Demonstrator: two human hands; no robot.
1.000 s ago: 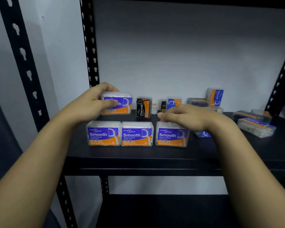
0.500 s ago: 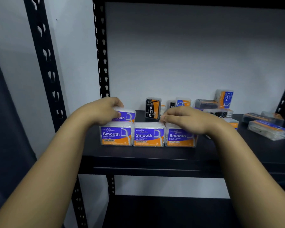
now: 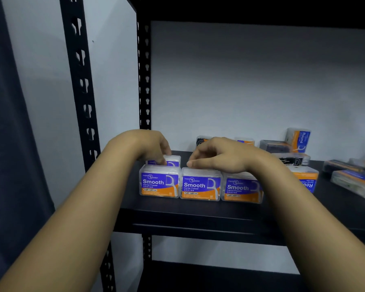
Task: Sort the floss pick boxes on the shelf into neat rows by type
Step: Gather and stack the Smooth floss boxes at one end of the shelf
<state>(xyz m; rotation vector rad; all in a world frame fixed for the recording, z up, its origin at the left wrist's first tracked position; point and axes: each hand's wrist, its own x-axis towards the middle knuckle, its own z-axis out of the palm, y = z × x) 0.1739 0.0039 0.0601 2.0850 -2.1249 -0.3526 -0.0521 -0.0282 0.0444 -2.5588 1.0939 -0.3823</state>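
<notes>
Three Smooth boxes (image 3: 200, 184) stand side by side at the front edge of the black shelf (image 3: 198, 216), labels facing out. Behind the leftmost one sits a fourth Smooth box (image 3: 173, 161), and the left hand (image 3: 150, 144) is curled over it, fingertips pinching its top. The right hand (image 3: 221, 154) hovers above the middle and right boxes, fingers loosely bent, holding nothing. Off to the right, Round boxes (image 3: 299, 140) and dark Charcoal boxes (image 3: 293, 161) lie scattered. White wall (image 3: 251, 81) behind, black perforated uprights (image 3: 80, 81) at left.
</notes>
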